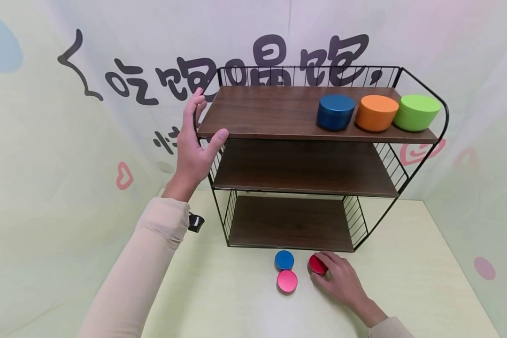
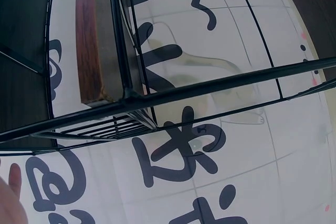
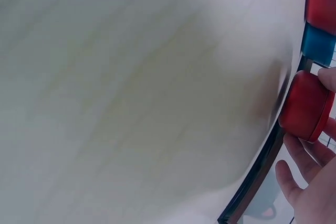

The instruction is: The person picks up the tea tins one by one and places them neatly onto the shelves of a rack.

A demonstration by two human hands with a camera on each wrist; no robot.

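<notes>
My left hand (image 1: 194,150) grips the upper left side of a three-tier rack (image 1: 279,166) with a black wire frame and dark brown boards. Its thumb lies near the top board's front corner; in the left wrist view only a bit of the hand (image 2: 10,203) shows. On the table before the rack, my right hand (image 1: 342,279) holds a round red tin (image 1: 317,265) between thumb and fingers, also seen in the right wrist view. Left of it stand a blue tin (image 1: 284,259) and, closer to me, a pink tin (image 1: 287,281), touching or nearly so.
Larger round containers, dark blue (image 1: 335,112), orange (image 1: 376,113) and green (image 1: 417,113), stand in a row at the right of the top board. A printed cloth backdrop (image 1: 88,141) surrounds the pale table (image 1: 219,300).
</notes>
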